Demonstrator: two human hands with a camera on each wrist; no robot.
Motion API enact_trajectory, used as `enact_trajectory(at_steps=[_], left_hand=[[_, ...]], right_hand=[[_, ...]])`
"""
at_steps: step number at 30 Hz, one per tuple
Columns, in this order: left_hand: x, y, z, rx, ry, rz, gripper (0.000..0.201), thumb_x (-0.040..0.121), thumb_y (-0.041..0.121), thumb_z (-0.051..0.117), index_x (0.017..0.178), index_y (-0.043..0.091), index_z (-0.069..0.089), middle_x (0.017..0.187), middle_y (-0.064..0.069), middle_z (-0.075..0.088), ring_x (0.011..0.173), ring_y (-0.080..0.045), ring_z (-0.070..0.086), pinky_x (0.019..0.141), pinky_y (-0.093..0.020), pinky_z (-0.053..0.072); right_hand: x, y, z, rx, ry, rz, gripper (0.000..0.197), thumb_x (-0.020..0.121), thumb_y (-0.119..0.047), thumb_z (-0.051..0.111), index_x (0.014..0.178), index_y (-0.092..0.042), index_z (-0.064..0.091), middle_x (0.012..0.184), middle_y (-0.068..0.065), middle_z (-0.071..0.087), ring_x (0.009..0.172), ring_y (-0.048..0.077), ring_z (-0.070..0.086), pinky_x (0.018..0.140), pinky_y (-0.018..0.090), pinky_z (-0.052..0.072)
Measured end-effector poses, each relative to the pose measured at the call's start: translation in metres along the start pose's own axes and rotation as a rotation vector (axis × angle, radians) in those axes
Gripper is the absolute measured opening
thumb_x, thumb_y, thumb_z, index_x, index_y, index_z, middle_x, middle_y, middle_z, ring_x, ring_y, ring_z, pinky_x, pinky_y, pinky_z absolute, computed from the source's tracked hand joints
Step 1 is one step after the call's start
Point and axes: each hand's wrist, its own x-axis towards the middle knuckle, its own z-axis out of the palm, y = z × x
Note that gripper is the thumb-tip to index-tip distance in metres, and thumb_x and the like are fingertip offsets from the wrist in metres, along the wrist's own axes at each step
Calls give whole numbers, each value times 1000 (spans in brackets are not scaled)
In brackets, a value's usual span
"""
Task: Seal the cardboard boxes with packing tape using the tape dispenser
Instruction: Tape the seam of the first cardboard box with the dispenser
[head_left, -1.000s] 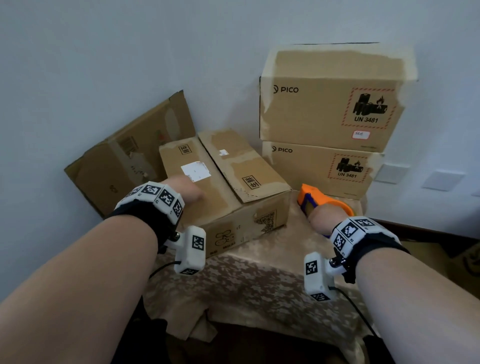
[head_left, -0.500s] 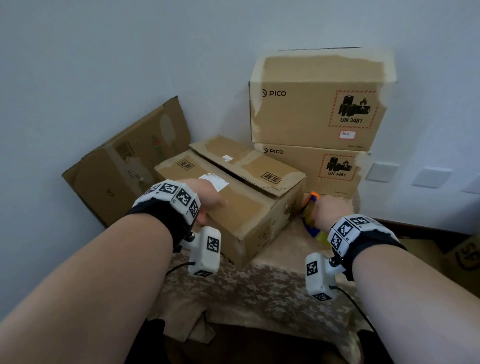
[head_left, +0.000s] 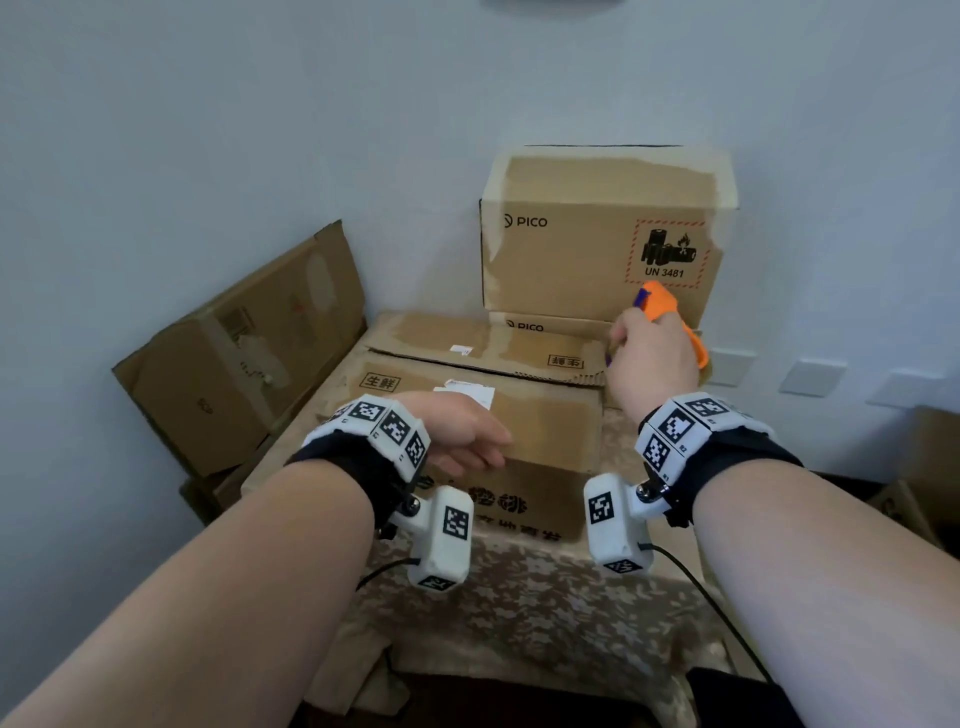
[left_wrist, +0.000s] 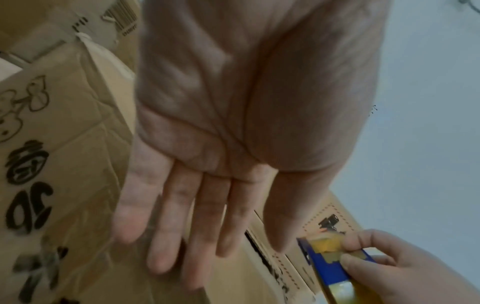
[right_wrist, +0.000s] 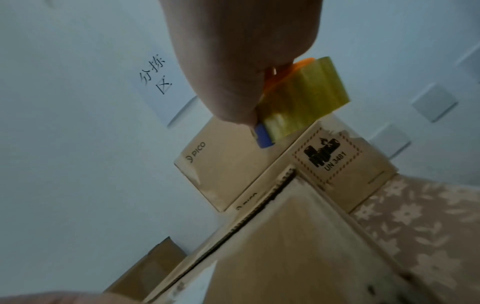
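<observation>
CHANGE: box now squared to the person, tape dispenser lifted off desk | right hand grips dispenser | left hand flat, fingers straight, on flap | MEANS: seam taping can start

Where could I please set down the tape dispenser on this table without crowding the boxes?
The patterned tablecloth is bare along the near edge, in front of the open brown cardboard box. A narrower strip lies right of that box. The back is crowded by the stacked PICO boxes.
</observation>
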Motion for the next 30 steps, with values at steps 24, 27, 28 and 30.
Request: enact_trajectory(at_steps=[24,27,28,30], left_hand=[[-2,-68,-83,276,544,-193,69,74,28,80,134,12,50,117,-7,60,96,-27,61,76,-32,49],[-10,-66,-78,316,475,-177,90,71,28,83,146,20,35,133,-7,53,108,-27,59,82,-33,50],[-13,-65,-76,330,453,-168,95,71,28,83,149,22,30,139,-7,49,109,-26,57,82,-32,49],[-17,-60,-69,358,409,-138,99,71,28,84,150,24,26,143,-4,45,102,-22,57,71,-26,48]], right_hand=[[-4,-31,28,-79,-300,-134,33,90,-17,53,123,-13,52,71,0,47,65,23,50,56,29,39],[-7,-31,21,-88,-294,-121,27,92,-19,48,117,-11,54,66,-2,41,66,24,49,60,30,38],[-8,-30,21,-73,-289,-106,28,93,-19,47,119,-11,53,67,-3,42,69,26,49,61,30,38],[-10,-26,18,-37,-276,-68,33,94,-20,46,126,-14,51,77,-1,47,76,27,50,66,30,39]])
